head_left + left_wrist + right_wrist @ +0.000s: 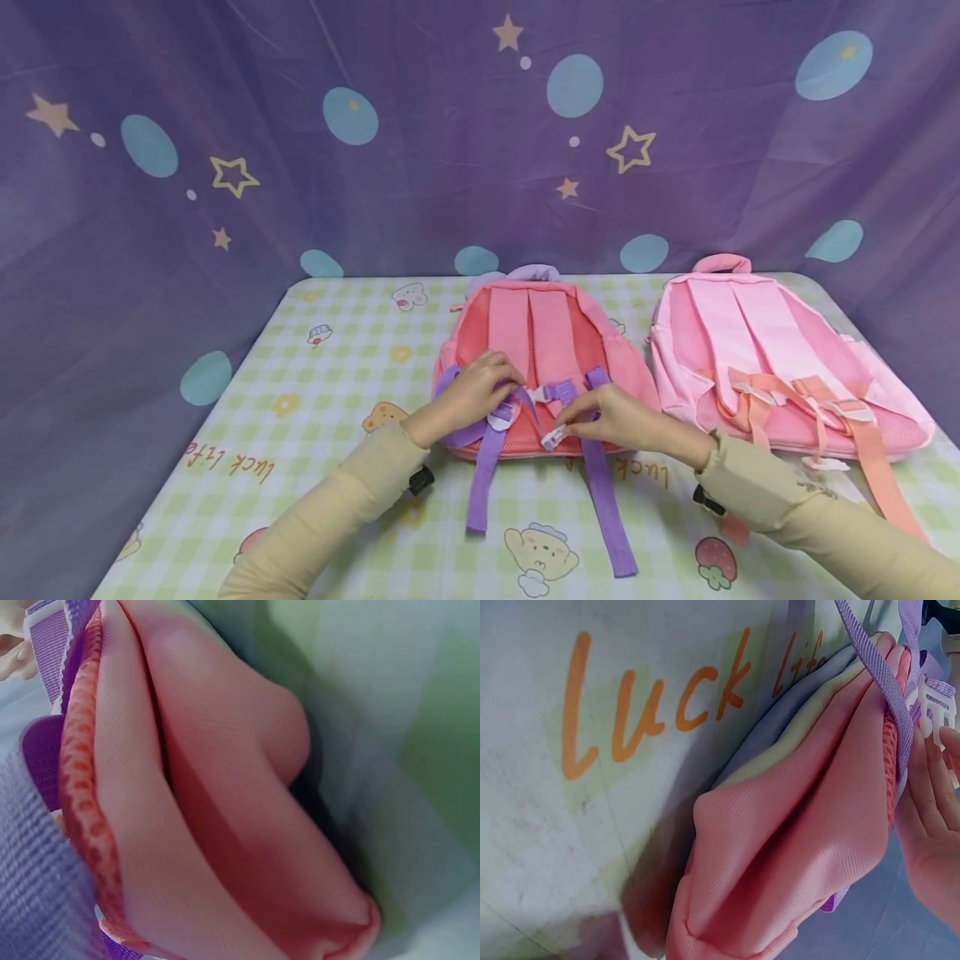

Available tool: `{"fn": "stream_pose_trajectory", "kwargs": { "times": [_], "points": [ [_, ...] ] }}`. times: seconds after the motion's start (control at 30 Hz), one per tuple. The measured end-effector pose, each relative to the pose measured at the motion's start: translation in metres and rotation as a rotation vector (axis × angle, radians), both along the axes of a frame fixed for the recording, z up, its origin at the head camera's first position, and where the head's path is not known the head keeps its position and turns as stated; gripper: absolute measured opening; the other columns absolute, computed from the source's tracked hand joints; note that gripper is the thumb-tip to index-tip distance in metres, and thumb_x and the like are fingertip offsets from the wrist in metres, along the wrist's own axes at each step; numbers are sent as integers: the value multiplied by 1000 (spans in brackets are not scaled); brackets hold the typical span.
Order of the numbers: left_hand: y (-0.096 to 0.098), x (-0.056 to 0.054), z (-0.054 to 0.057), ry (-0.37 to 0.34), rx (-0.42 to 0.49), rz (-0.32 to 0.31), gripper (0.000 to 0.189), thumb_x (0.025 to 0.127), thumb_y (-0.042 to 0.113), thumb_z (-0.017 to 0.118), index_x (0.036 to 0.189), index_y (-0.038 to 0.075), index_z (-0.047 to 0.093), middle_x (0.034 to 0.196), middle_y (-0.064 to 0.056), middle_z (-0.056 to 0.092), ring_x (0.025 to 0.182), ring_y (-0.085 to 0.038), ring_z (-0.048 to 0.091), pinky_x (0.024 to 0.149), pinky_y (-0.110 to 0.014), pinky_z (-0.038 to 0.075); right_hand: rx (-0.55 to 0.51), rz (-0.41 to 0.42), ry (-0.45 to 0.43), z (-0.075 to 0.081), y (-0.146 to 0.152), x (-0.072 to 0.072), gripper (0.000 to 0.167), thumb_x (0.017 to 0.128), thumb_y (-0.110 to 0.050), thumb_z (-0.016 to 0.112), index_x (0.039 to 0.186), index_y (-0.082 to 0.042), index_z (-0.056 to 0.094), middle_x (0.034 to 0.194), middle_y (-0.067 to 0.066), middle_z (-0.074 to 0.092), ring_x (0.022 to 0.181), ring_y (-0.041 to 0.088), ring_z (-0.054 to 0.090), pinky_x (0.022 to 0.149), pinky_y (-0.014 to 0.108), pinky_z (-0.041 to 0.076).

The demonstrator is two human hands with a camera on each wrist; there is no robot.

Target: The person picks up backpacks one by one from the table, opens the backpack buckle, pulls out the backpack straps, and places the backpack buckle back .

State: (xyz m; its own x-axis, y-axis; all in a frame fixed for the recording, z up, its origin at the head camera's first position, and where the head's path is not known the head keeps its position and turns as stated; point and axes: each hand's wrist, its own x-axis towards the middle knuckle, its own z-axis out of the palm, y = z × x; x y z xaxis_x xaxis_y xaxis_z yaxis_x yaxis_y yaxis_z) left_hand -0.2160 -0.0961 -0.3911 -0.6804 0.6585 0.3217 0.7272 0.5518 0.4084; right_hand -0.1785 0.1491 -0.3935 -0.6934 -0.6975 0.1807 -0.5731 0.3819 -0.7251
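Note:
A coral-pink backpack (510, 333) lies on the table with its back panel and shoulder straps facing up. My left hand (476, 396) pinches a thin purple strap (530, 407) at the lower middle of the pack. My right hand (618, 418) pinches a white plastic buckle (553, 437) on that strap, also visible in the right wrist view as a white buckle (937, 705) by the fingertips. Another white clip (536, 395) sits just above, between the hands. The left wrist view mostly shows the pack's pink side (217, 750); fingers at its top left corner are cut off.
To the right lies a light pink backpack (750, 333) with orange straps, touching or close beside the coral one. Purple strap ends (611, 517) hang toward the table's front. A green checked cloth (337, 375) covers the table; a purple curtain (450, 183) hangs behind.

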Motion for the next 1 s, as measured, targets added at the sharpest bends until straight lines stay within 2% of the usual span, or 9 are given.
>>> {"fn": "stream_pose_trajectory", "kwargs": {
  "times": [0.2,0.5,0.73,1.0],
  "points": [
    [1,3,-1,17,-3,-5,10,90,0,66,94,2,74,93,-6,60,97,-24,56,88,-32,48,-8,1,21,-3,0,2,11,82,4,71,91,0,76,89,6,74,78,1,58,65,23,51],
    [2,7,-2,12,-24,-6,11,91,1,65,96,4,74,99,-6,59,100,-23,56,89,-34,48,-4,15,20,-6,1,4,9,83,3,71,91,-1,75,90,5,73,83,5,63,68,25,54],
    [3,9,-4,39,-3,-42,16,88,-4,65,100,3,74,101,-8,58,98,-24,57,89,-34,47,15,27,32,-8,2,5,9,84,2,72,91,-1,75,90,4,73,86,10,66,72,29,55],
    [4,11,-5,21,25,-63,16,88,-4,66,101,2,74,104,-10,56,98,-25,57,89,-34,48,30,22,17,-8,1,6,7,84,0,72,91,-2,75,89,2,73,85,10,65,72,32,56]
  ]
}}
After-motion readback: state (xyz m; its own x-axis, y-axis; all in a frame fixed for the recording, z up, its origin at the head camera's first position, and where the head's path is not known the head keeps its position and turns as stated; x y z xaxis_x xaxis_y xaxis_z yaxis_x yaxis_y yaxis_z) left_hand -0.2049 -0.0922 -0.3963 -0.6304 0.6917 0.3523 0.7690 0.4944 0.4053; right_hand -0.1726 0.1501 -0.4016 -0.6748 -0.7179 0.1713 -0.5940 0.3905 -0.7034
